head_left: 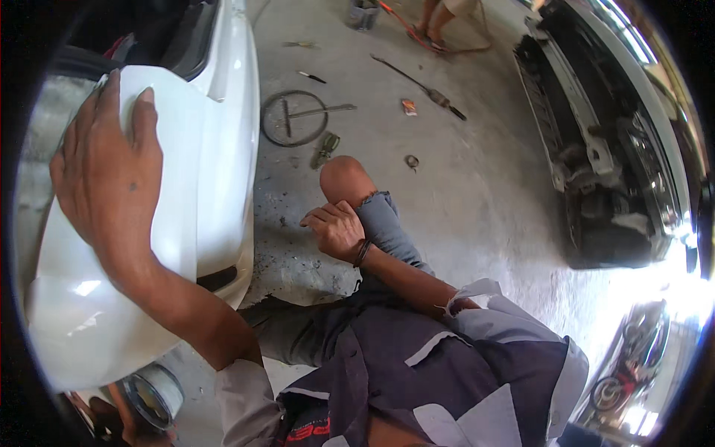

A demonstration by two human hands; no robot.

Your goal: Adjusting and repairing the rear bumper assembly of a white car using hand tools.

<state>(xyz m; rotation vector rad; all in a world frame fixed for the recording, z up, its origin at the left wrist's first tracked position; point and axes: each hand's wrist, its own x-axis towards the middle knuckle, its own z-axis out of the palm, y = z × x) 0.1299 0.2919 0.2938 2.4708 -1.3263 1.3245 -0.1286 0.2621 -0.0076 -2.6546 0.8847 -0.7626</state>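
My left hand [112,160] lies flat on the white car's painted body panel [175,141], fingers stretched toward the dark opening at the top left. It holds nothing, and its palm is against the panel. My right hand [337,232] rests against my raised bare knee, with a dark band at its wrist. Its fingers are curled and pressed together; whether anything is inside them is hidden.
On the grey floor lie a hoop-shaped ring [266,123] with a T-handled tool [320,112], a dark green object [325,149], a long rod tool [402,74] and a small orange packet [409,107]. A stripped car front [588,141] stands right. Another person's legs [439,22] show at the top.
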